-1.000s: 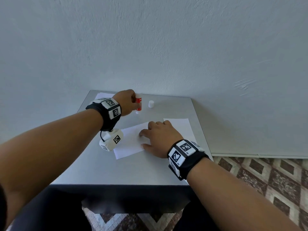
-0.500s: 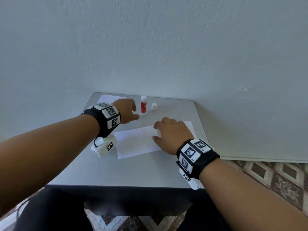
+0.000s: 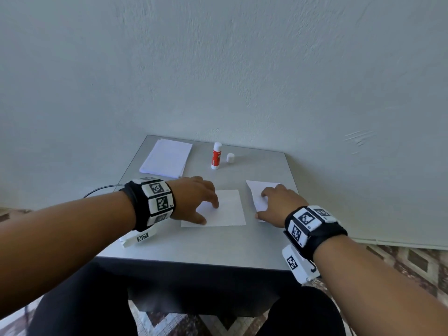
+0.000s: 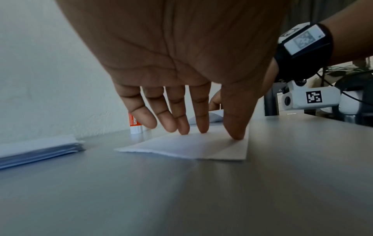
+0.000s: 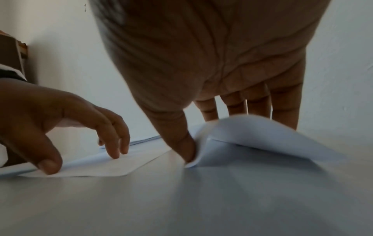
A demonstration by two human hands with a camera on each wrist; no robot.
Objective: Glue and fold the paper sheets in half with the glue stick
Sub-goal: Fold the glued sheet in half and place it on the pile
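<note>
head view: a grey table against a wall. the left hand rests its spread fingertips and thumb on a flat sheet near table centre. at 3 o'clock of it, just beside, the right hand works a second sheet, whose far corner lifts off the table. the glue stick stands upright and uncapped at 12 o'clock, its cap just beside it at 3 o'clock; a paper stack lies at 10 o'clock. risk: a reaching arm could topple the open stick, and open glue may dry.

left wrist view: the left hand has its fingers straight and slightly apart, tips and thumb pressing the sheet flat, gripping nothing. risk: light tip pressure may let the sheet slide or skew, so edges would not meet.

right wrist view: the right hand pinches the second sheet between thumb and fingers, the paper curling over in a loose arch with no crease yet set. risk: the curl may crease off-centre or wrinkle if pressed unevenly; whether glue is on it cannot be told, and a dry fold would spring open. the left hand shows at 9 o'clock on its sheet.
</note>
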